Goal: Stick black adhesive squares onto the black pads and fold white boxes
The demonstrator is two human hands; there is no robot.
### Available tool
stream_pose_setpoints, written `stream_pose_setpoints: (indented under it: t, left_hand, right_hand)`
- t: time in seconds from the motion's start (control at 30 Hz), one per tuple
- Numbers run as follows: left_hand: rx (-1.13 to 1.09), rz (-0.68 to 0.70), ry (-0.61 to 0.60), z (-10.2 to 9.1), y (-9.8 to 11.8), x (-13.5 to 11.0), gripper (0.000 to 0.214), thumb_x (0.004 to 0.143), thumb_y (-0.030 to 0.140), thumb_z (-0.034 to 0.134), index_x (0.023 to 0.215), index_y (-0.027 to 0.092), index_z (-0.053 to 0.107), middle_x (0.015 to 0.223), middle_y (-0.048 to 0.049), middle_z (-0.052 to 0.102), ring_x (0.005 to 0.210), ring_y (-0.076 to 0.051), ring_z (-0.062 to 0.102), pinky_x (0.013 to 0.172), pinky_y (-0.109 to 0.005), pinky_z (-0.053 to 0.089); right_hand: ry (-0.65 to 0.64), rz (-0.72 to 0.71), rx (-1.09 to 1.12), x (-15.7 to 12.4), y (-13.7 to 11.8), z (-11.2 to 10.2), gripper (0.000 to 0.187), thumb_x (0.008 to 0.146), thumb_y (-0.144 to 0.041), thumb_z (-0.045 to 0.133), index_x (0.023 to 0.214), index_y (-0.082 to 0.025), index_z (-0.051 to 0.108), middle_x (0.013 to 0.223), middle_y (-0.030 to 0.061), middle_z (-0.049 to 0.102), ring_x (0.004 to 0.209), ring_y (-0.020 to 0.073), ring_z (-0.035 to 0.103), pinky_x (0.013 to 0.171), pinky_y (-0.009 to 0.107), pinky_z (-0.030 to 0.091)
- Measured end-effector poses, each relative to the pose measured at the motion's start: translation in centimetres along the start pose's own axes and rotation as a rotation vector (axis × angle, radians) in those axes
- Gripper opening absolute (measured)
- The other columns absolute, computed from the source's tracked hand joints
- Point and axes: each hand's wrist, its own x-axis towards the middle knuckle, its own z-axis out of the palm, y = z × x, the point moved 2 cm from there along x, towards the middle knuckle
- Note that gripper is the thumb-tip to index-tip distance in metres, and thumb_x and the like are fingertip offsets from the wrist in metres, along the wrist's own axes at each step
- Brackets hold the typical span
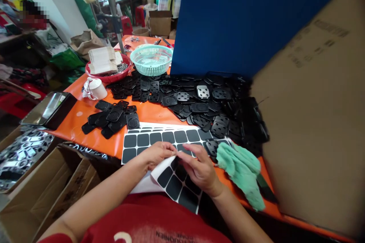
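My left hand (159, 154) is closed in a pinch at the top edge of a white sheet of black rounded-square stickers (173, 186). My right hand (202, 169) meets it there, thumb and fingertips on the same edge, partly covering the sheet. The sheet is bent and slopes down toward my lap. Under and beyond both hands, more sticker sheets (131, 140) lie flat in a stack. What the fingertips pinch exactly is too small to make out.
Black plates (199, 107) are heaped at the back right, with a smaller pile (110, 117) at left. A green cloth (239, 171) lies right of my hands. Behind are a mint basket (151, 60), red basin (125, 69) and white cup (97, 89). Cardboard (316, 121) walls the right.
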Motion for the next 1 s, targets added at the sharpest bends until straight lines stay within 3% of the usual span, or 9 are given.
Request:
stream_pose_setpoints:
  t: [0.1,0.2,0.33,0.47,0.6,0.73,0.87,1.0]
  left_hand:
    - [-0.040,-0.021,-0.031,0.4,-0.7,0.0,0.027,0.055,0.021,0.081,0.073,0.012,0.062,0.059,-0.0005,0.062,0.050,-0.010,0.055,0.054,-0.022,0.044]
    - [-0.094,-0.041,-0.050,0.6,-1.1,0.1,0.026,0.058,0.019,0.079,0.076,0.012,0.062,0.062,-0.0010,0.062,0.053,-0.011,0.057,0.057,-0.024,0.047]
    - [-0.149,-0.048,-0.021,0.2,-0.8,0.2,0.022,0.061,0.021,0.076,0.072,0.014,0.058,0.058,0.0012,0.058,0.051,-0.011,0.055,0.056,-0.026,0.047]
    - [-0.136,-0.009,0.039,-0.4,-0.2,0.3,0.024,0.059,0.022,0.077,0.069,0.014,0.057,0.056,0.0017,0.058,0.049,-0.009,0.053,0.051,-0.022,0.044]
    - [-0.110,-0.015,0.010,0.3,-0.7,0.4,0.028,0.056,0.017,0.077,0.076,0.014,0.058,0.058,0.0013,0.060,0.049,-0.010,0.054,0.052,-0.022,0.044]
    - [-0.100,-0.043,-0.009,0.9,-1.6,0.4,0.032,0.053,0.012,0.074,0.080,0.015,0.057,0.058,0.0018,0.059,0.049,-0.010,0.054,0.051,-0.022,0.043]
    - [-0.096,-0.032,0.012,0.5,-1.5,0.0,0.031,0.056,0.018,0.076,0.080,0.015,0.056,0.059,0.0020,0.058,0.049,-0.011,0.054,0.051,-0.024,0.044]
    - [-0.082,0.035,0.048,0.6,-1.0,-0.5,0.034,0.057,0.021,0.078,0.082,0.016,0.055,0.058,0.0037,0.058,0.049,-0.009,0.051,0.050,-0.021,0.041]
  right_hand:
    - [-0.029,-0.083,-0.012,0.7,0.1,0.0,0.045,0.084,-0.004,0.060,0.122,-0.029,0.064,0.116,0.0094,0.061,0.104,0.0252,0.056,0.085,0.044,0.050]
    - [-0.028,-0.120,-0.026,0.4,0.2,-0.1,0.047,0.083,-0.003,0.061,0.124,-0.025,0.063,0.110,0.0096,0.064,0.101,0.0245,0.057,0.082,0.042,0.050]
    - [-0.009,-0.152,-0.036,-0.9,0.1,0.0,0.032,0.084,-0.005,0.061,0.110,-0.021,0.068,0.105,0.0103,0.066,0.095,0.0236,0.058,0.080,0.042,0.049]
    - [-0.007,-0.064,0.005,-1.2,-0.6,-0.2,0.032,0.086,-0.009,0.062,0.114,-0.022,0.066,0.106,0.0097,0.064,0.096,0.0229,0.059,0.081,0.041,0.050]
    - [-0.045,-0.035,0.046,0.4,-1.2,-0.4,0.040,0.086,-0.008,0.061,0.123,-0.024,0.061,0.115,0.0108,0.062,0.105,0.0239,0.056,0.086,0.042,0.051]
    - [-0.128,-0.069,0.066,1.5,-1.4,-0.4,0.028,0.087,-0.010,0.059,0.110,-0.024,0.067,0.112,0.0088,0.063,0.106,0.0236,0.054,0.085,0.041,0.050]
    - [-0.190,-0.065,0.086,1.3,-1.6,-0.4,0.019,0.088,-0.009,0.059,0.096,-0.023,0.068,0.107,0.0069,0.065,0.104,0.0227,0.054,0.085,0.039,0.049]
    - [-0.174,-0.043,0.099,1.2,-1.8,-0.5,0.027,0.090,-0.013,0.059,0.115,-0.021,0.063,0.111,0.0088,0.065,0.107,0.0228,0.054,0.088,0.040,0.049]
